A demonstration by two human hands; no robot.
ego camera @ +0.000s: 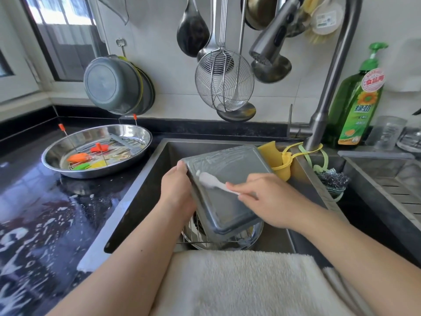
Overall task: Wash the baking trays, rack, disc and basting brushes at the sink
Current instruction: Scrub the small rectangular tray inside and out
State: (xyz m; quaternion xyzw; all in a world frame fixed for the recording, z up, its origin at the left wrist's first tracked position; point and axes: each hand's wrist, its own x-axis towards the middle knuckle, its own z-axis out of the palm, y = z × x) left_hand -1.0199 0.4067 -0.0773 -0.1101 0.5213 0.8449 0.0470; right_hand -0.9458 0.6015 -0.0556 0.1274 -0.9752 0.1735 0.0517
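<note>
Over the sink (145, 176) a grey rectangular baking tray (230, 183) is tilted with its underside up and streaked with suds. My left hand (176, 190) grips its left edge. My right hand (259, 197) pinches a white brush (211, 180) whose head lies on the tray near the left rim. Below the tray a wire rack (198, 238) and a round metal pan (248, 238) sit in the sink, mostly hidden. On the left counter an oval steel tray (68, 153) holds orange, green and yellow basting brushes (78, 158) on a small rack.
The faucet (328, 94) arches over the sink's right side, beside a green soap bottle (357, 103). A yellow holder (280, 164) hangs at the sink's back right. Ladles and a wire skimmer (224, 82) hang on the wall. A white towel (239, 283) covers the front edge. The black counter is wet.
</note>
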